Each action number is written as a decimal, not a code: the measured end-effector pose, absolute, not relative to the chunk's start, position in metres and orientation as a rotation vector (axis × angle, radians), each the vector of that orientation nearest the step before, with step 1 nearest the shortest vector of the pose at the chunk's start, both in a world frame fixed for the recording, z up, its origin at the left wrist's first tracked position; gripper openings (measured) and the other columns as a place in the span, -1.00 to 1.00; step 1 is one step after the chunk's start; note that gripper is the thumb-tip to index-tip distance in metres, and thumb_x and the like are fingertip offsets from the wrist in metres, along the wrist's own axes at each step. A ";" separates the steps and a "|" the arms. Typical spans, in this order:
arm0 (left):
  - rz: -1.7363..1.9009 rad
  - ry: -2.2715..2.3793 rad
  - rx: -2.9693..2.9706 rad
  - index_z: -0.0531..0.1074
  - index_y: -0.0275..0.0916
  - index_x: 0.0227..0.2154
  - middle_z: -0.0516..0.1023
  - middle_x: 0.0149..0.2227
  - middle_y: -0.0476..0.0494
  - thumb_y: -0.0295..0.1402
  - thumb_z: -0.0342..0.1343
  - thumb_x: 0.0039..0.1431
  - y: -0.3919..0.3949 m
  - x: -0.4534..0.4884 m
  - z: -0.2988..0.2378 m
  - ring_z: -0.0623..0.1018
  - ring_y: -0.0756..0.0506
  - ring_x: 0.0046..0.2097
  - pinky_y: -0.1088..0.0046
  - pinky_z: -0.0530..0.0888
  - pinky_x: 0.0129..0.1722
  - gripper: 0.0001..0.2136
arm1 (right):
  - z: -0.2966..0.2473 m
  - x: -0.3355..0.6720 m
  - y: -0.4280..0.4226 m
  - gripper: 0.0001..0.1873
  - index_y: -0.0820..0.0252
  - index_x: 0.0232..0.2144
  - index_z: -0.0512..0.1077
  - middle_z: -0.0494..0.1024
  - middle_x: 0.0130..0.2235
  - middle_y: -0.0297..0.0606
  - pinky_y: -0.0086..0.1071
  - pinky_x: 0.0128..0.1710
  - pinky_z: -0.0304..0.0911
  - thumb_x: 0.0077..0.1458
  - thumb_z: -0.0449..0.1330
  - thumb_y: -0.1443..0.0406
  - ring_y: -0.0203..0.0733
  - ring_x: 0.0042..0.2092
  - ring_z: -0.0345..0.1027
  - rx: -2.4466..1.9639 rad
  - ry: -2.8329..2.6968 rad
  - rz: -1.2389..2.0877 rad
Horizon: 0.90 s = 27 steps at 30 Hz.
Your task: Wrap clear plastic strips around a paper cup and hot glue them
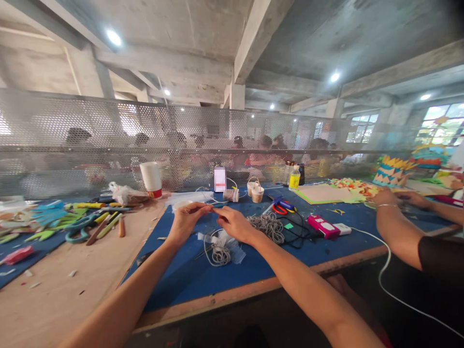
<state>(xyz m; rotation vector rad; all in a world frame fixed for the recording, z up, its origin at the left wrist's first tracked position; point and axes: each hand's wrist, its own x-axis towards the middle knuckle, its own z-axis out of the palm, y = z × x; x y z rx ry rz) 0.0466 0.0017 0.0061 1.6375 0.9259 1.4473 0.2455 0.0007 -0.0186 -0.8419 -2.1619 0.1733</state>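
Note:
Above the blue mat [181,282], my left hand [186,220] and my right hand [234,222] meet nearly fingertip to fingertip. Both are closed in a pinch, and whatever lies between the fingers is too small to make out. Just below them rests a coil of grey cord [220,255] with a crumpled clear plastic bag [236,250]. A larger heap of grey cord [266,227] lies to the right of my right hand. Behind my hands stand a spool of thread [231,195] and a lit phone [219,179].
Scissors with red handles [280,209], a magenta box [323,227] and a white cable [384,261] lie to the right. A co-worker's arm [398,227] reaches in there. Stacked paper cups [151,180] and blue scissors [78,231] are left. A perforated metal screen [163,130] runs behind.

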 end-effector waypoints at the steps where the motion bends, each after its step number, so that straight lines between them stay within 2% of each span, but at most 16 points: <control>1: 1.448 0.928 1.637 0.66 -0.23 -0.32 0.71 -0.24 -0.17 -0.12 0.39 -0.04 0.002 0.047 0.006 0.61 -0.15 -0.17 0.35 0.51 -0.08 -0.70 | -0.019 0.246 0.001 -0.55 0.07 0.18 0.39 0.47 -0.16 -0.23 -0.33 -0.11 0.28 0.27 0.11 0.40 -0.21 -0.19 0.37 -0.841 -2.165 0.166; 13: 1.371 0.873 1.475 0.66 -0.26 -0.34 0.70 -0.24 -0.20 -0.14 0.44 -0.11 -0.004 0.050 0.008 0.63 -0.17 -0.15 0.29 0.51 0.02 -0.68 | -0.017 0.244 -0.003 -0.64 0.15 0.06 0.48 0.49 -0.22 -0.24 -0.37 -0.17 0.23 0.23 0.15 0.41 -0.22 -0.24 0.35 -0.834 -2.190 0.144; 16: 1.329 0.839 1.431 0.66 -0.27 -0.35 0.70 -0.25 -0.20 -0.17 0.43 -0.07 -0.002 0.048 0.006 0.64 -0.16 -0.15 0.28 0.51 0.04 -0.71 | -0.011 0.245 -0.006 -0.76 0.16 -0.06 0.54 0.49 -0.29 -0.28 -0.40 -0.23 0.21 0.22 0.20 0.36 -0.25 -0.30 0.34 -0.809 -2.194 0.212; 18: 1.299 0.816 1.403 0.65 -0.28 -0.36 0.69 -0.27 -0.19 -0.18 0.43 -0.07 -0.001 0.046 0.005 0.64 -0.15 -0.15 0.29 0.52 0.04 -0.72 | -0.006 0.246 -0.009 -0.84 0.16 -0.22 0.58 0.48 -0.35 -0.30 -0.40 -0.25 0.19 0.26 0.19 0.28 -0.27 -0.33 0.33 -0.815 -2.152 0.255; 20: 1.261 0.809 1.387 0.65 -0.28 -0.37 0.69 -0.26 -0.18 -0.18 0.43 -0.07 -0.001 0.046 0.005 0.63 -0.15 -0.14 0.29 0.53 0.02 -0.73 | -0.001 0.248 -0.010 -0.74 0.17 -0.31 0.58 0.47 -0.38 -0.30 -0.40 -0.27 0.20 0.31 0.15 0.19 -0.28 -0.35 0.33 -0.833 -2.034 0.332; 25: 1.088 0.847 1.421 0.64 -0.28 -0.40 0.68 -0.30 -0.21 -0.16 0.44 -0.10 -0.008 0.052 0.006 0.63 -0.16 -0.19 0.35 0.57 -0.14 -0.71 | 0.008 0.250 -0.011 -0.63 0.19 -0.12 0.56 0.55 -0.22 -0.23 -0.40 -0.32 0.24 0.22 0.22 0.04 -0.32 -0.37 0.34 -0.763 -1.780 0.756; 27: 1.015 0.832 1.447 0.64 -0.29 -0.42 0.68 -0.33 -0.20 -0.16 0.45 -0.11 -0.011 0.055 0.005 0.64 -0.14 -0.24 0.36 0.58 -0.20 -0.71 | 0.010 0.249 -0.011 -0.62 0.19 -0.12 0.57 0.56 -0.23 -0.25 -0.41 -0.33 0.22 0.16 0.28 0.05 -0.32 -0.35 0.32 -0.714 -1.750 0.914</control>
